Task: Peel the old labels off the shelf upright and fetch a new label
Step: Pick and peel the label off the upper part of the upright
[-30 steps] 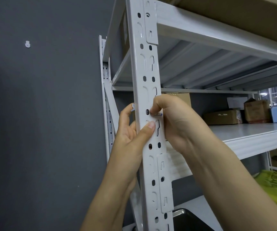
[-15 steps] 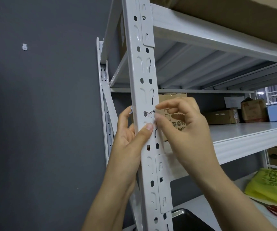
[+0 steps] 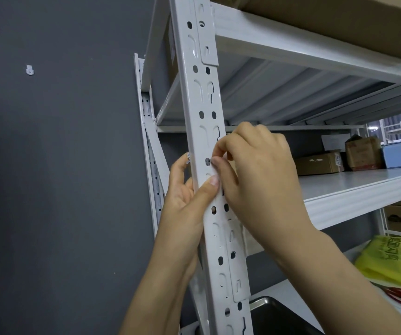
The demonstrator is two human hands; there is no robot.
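My left hand (image 3: 185, 209) is nearest me. It wraps the white perforated steel upright (image 3: 221, 238) from its left side, with the fingers curled behind it and the thumb pressed flat on its front face. My right hand (image 3: 260, 180) reaches in from the upright's right side, thumb and forefinger pinched on a small grey label remnant (image 3: 207, 162). The remnant sits over an oval hole in the upright's front face, just above my left thumb.

The upright runs almost vertical, leaning a little, so the remnant lies straight ahead of both hands, and the right hand is the one on it. I judge the pull should run along that face while the left hand braces the post.

A tiny printed paper scrap (image 3: 188, 156) shows at my left fingertips by the upright's left edge. I cannot tell whether it sticks to skin or metal. I see no new label.

Farther off, right of the upright, brown cardboard boxes (image 3: 320, 163) sit on a white shelf board (image 3: 354, 187), with a yellow plastic bag (image 3: 392, 259) lower down. Left of the upright is a dark grey wall (image 3: 61, 177).
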